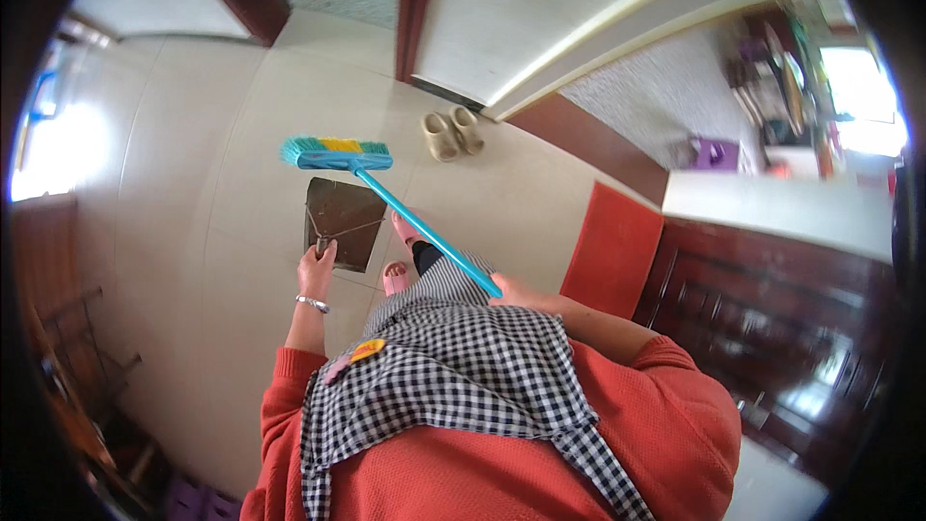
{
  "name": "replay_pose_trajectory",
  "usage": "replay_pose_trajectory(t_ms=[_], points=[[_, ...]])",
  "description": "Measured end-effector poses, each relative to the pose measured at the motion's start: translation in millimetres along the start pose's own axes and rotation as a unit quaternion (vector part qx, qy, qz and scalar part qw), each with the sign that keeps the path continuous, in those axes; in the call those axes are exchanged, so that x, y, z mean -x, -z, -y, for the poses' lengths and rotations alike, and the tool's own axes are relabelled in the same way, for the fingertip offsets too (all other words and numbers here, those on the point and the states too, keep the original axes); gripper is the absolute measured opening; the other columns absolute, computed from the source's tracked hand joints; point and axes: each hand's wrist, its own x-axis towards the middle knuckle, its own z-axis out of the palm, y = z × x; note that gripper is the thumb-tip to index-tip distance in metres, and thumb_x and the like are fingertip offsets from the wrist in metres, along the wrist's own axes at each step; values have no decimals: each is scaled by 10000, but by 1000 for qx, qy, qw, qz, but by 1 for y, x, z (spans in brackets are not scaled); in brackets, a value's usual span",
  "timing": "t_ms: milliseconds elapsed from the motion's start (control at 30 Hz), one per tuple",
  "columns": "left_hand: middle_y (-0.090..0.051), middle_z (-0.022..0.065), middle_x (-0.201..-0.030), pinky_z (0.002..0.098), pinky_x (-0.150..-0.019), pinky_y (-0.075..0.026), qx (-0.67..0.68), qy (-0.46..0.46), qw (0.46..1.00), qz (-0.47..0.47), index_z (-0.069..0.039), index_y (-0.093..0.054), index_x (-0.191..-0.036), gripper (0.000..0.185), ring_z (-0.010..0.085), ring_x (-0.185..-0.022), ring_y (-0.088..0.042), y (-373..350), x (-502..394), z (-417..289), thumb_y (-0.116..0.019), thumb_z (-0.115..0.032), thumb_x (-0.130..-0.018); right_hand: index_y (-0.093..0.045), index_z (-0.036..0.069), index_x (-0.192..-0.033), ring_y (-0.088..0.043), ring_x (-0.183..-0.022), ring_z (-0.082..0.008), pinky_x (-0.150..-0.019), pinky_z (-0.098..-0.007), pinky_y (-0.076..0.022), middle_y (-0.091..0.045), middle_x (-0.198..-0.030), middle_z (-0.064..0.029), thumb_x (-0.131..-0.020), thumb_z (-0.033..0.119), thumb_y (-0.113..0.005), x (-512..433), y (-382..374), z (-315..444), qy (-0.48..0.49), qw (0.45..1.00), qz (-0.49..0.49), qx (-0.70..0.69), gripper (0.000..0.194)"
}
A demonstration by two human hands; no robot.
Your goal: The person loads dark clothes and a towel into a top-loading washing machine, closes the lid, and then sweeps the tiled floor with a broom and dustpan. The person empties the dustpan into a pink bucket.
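My left hand [317, 269] grips the handle of a dark metal dustpan [346, 213], whose wide pan lies beyond my knuckles. Braced wires run from that handle to the pan's sides. In my right hand [515, 291], close to my waist, is the end of a blue broom handle [427, 231]. The pole slants away to the left, up to a broom head [343, 153] with green and yellow bristles. That head is just past the dustpan's far edge; whether its bristles touch the floor I cannot tell.
A pair of beige clogs [452, 134] sits on the tiled floor [268, 101] by the wall. To the right are a red mat [615, 250] and a dark red door [759, 325]. A metal rack [90, 340] stands at left. My pink slippers [396, 277] are beside the dustpan.
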Motion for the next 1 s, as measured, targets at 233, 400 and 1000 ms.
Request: replay_pose_trajectory(t_ms=[233,400,1000], points=[[-592,90,-620,377,-584,-438,-90,-22,994,64,-14,-610,-734,473,217,-590,-560,42,4,13,-635,-483,-795,-604,45,-1045,-586,-948,-226,-822,-356,-441,-646,-992,-129,-876,262,-506,28,-78,-3,-83,971,-8,-224,292],[-545,25,-581,287,-442,-405,-20,15,995,92,-40,-612,-703,413,113,-518,-525,38,33,7,-679,-437,-793,-601,24,-1114,-584,-969,-188,-855,-332,-446,-652,-1051,-102,-899,241,-504,42,-75,-4,-104,965,-17,-240,320],[-619,81,-751,340,-653,-449,59,-111,990,69,-20,-590,-828,451,212,-676,-554,24,-3,-30,-567,-467,-872,-330,123,-1387,-441,-438,-109,-402,-288,-404,-454,-602,-21,-873,214,-561,30,36,41,-144,939,-161,-267,570]])
